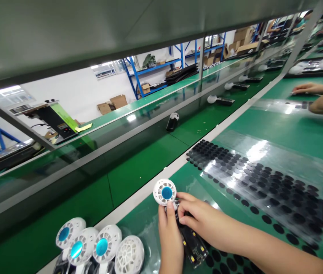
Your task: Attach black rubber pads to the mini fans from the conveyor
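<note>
A small handheld fan (166, 193) with a round white grille, a blue disc at its centre and a dark body with yellow chips is between my two hands. My left hand (171, 238) grips it at the neck, thumb just under the grille. From the right, my right hand (200, 219) closes its fingers on the fan by the neck and upper body. Below and left of my hands lie several similar fans; one has a blue-centred grille (102, 246), and the rightmost grille (129, 254) is plain white.
Clear sheets of black round stickers (253, 182) cover the green bench to the right. Beyond a pale rail, a green conveyor (147, 160) carries several fans, the nearest one (173, 121) lying apart. A co-worker's hand (311, 88) is at far right. A grey shelf (93, 34) hangs overhead.
</note>
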The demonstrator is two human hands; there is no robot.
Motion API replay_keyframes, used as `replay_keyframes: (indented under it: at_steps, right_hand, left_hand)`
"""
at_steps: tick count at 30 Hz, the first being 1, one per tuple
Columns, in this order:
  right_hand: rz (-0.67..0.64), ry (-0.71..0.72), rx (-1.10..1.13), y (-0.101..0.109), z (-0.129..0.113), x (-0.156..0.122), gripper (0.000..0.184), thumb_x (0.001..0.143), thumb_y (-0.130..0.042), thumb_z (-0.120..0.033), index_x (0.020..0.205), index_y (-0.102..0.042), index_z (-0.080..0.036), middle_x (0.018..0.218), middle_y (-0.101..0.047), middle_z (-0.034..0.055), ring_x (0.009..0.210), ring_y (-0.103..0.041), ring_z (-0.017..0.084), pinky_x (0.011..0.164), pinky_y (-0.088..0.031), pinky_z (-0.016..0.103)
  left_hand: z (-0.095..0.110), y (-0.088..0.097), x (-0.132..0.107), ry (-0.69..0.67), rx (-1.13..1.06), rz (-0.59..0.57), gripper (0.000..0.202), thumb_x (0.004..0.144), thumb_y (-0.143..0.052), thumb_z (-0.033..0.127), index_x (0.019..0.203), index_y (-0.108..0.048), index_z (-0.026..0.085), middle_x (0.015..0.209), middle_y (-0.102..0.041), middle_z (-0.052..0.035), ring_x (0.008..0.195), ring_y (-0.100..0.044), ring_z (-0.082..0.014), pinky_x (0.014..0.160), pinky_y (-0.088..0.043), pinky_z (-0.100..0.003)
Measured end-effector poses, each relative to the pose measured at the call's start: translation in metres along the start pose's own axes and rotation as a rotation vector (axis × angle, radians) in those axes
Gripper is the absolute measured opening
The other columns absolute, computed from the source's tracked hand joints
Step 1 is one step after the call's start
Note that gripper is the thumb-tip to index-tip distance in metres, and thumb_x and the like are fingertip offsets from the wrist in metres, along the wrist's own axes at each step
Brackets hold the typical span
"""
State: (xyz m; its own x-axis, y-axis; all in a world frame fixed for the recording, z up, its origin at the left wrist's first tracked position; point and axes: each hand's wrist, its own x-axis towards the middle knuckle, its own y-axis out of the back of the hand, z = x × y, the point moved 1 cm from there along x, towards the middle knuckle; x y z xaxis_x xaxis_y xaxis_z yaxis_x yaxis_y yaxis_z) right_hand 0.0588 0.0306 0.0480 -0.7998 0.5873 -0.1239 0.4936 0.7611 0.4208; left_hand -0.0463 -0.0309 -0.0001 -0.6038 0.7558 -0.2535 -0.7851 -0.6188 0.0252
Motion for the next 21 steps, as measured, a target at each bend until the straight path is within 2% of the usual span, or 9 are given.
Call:
replay_keyframes:
  at_steps: [9, 15, 21]
  right_hand:
    - [0.036, -0.009, -0.068, -0.0026, -0.0013, -0.0015, 0.011, 0.081, -0.044, -0.013, 0.075, -0.049, -0.021, 0.123, -0.046, 0.0032, 0.105, -0.054, 0.02, 0.089, -0.042, 0.034]
    - [0.008, 0.032, -0.08, 0.0016, 0.0008, -0.0012, 0.011, 0.079, -0.05, -0.012, 0.076, -0.052, -0.023, 0.11, -0.052, -0.0004, 0.1, -0.055, 0.018, 0.087, -0.043, 0.03]
    - [0.024, 0.04, -0.093, 0.0002, -0.0012, -0.0002, 0.014, 0.078, -0.05, -0.01, 0.073, -0.054, -0.022, 0.104, -0.054, -0.0002, 0.098, -0.055, 0.016, 0.088, -0.042, 0.028]
  left_hand:
    - [0.0042, -0.0011, -0.004, 0.043, -0.008, -0.021, 0.051, 0.082, -0.039, 0.055, 0.118, -0.046, 0.019, 0.122, -0.054, -0.0078, 0.115, -0.045, -0.0213, 0.095, -0.032, -0.031]
    - [0.0022, -0.0007, -0.004, 0.038, -0.006, -0.019, 0.049, 0.082, -0.04, 0.055, 0.111, -0.049, 0.017, 0.116, -0.057, -0.0088, 0.111, -0.047, -0.0221, 0.093, -0.033, -0.03]
    - [0.0008, -0.0013, -0.004, 0.056, -0.05, -0.014, 0.052, 0.08, -0.042, 0.057, 0.114, -0.049, 0.018, 0.115, -0.059, -0.0072, 0.11, -0.048, -0.0221, 0.091, -0.035, -0.03]
